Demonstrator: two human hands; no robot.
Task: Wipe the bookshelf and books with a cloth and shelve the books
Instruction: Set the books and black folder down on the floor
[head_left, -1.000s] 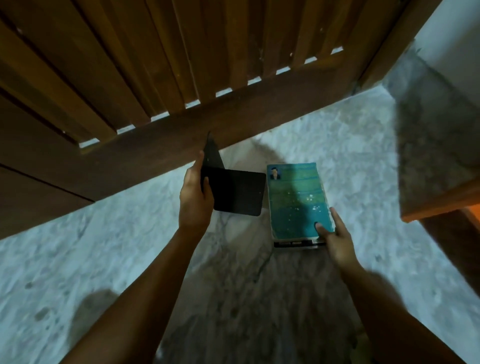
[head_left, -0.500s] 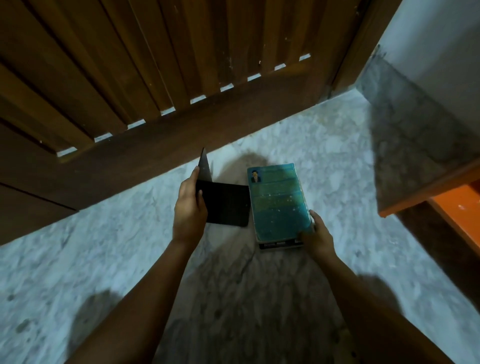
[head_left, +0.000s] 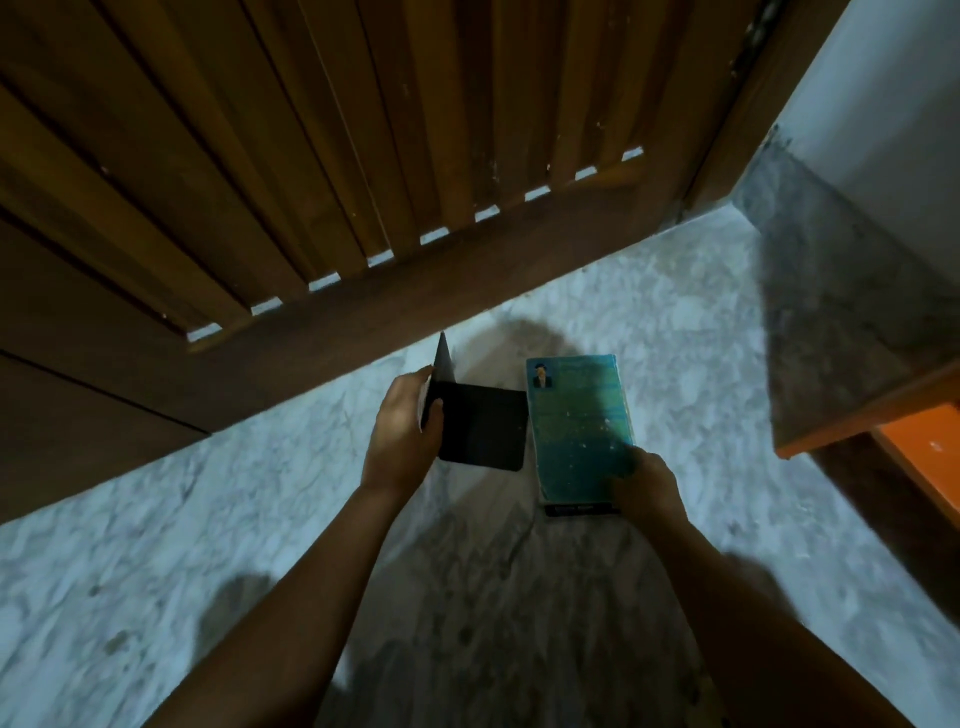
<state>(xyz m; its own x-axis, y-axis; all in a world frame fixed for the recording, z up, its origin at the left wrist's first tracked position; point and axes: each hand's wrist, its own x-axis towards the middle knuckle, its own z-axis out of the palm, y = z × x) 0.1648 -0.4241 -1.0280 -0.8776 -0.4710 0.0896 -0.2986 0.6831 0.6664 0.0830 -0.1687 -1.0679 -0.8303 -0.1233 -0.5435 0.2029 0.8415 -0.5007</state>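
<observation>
A thick teal book (head_left: 576, 421) with a small portrait on its cover lies on top of another book, of which only a dark edge (head_left: 579, 510) shows, on the marble floor. My right hand (head_left: 644, 483) grips the teal book's near right corner. My left hand (head_left: 402, 431) holds a thin black book (head_left: 480, 434) by its spine side, its cover flapped open and standing up. The black book hovers just left of the teal one. No cloth is in view.
A wooden slatted door (head_left: 363, 156) fills the top and left, its bottom rail close behind the books. An orange shelf edge (head_left: 914, 441) juts in at the right, under a grey stone skirting (head_left: 831, 291). Marble floor (head_left: 156, 545) spreads around me.
My right hand slid from resting fingertips on the teal book's near edge to gripping its near right corner. The left hand kept the black book in the same pose. The camera tilted up.
</observation>
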